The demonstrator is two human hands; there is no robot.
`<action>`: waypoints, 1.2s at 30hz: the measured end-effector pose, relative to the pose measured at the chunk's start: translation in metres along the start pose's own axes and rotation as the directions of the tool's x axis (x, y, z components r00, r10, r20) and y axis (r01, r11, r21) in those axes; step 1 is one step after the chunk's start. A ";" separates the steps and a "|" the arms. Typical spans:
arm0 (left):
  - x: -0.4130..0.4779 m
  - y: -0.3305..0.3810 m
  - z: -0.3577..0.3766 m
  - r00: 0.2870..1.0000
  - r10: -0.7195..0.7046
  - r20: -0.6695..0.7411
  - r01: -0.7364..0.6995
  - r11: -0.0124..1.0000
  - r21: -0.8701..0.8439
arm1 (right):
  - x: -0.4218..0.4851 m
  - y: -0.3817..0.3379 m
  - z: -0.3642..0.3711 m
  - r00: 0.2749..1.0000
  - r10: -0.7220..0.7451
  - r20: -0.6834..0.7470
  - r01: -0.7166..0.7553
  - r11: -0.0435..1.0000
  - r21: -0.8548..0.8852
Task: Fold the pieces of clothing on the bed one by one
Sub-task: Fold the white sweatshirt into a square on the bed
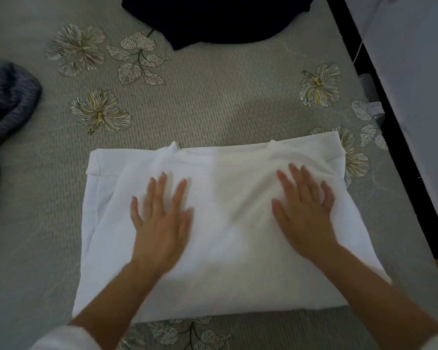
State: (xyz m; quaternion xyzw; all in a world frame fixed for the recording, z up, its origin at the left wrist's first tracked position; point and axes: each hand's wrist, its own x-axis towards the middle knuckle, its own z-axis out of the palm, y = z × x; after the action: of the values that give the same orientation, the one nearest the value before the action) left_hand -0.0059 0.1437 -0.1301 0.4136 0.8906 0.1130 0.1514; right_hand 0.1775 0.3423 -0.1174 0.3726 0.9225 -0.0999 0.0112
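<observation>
Both hands are lying flat and open, fingers straight and spread, gripping nothing: the left hand is pressing on the left-centre of a white garment, and the right hand is pressing on its right-centre. That garment is sitting in the lower middle of the frame on the bed, already folded into a rough rectangle with what looks like a waistband along its far edge. By the look of it, the person is smoothing a finished fold, or flattening it before one more fold. The left hand is blurring, so it is probably sliding. Judging from this, the next move is calling either for taking an edge to halve the piece again or for lifting it aside and reaching for another item. Counting from left to right, three pieces of clothing are showing: one blue-grey knit piece bunching at the left edge, one white garment under the two hands, and one dark garment lying unfolded at the upper centre. One black bed frame is running down the right side.
</observation>
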 end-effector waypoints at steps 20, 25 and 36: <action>-0.102 0.065 0.065 0.987 0.018 0.159 -0.025 0.999 0.041 | -0.143 0.037 0.034 0.964 -0.146 0.223 0.167 0.983 -0.078; -0.106 0.057 0.072 0.983 -0.146 0.113 0.139 0.988 0.070 | -0.156 0.064 0.031 0.968 0.159 0.192 -0.140 0.984 -0.113; -0.113 0.088 0.075 0.967 0.040 0.252 -0.054 0.997 0.049 | -0.132 0.097 -0.001 0.675 0.705 0.218 -0.689 0.496 0.529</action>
State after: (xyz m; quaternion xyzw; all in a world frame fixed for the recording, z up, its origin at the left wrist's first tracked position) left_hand 0.1524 0.1174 -0.1513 0.4497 0.8570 0.0388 0.2486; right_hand 0.3395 0.3206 -0.1212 0.6987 0.6179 -0.3528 -0.0742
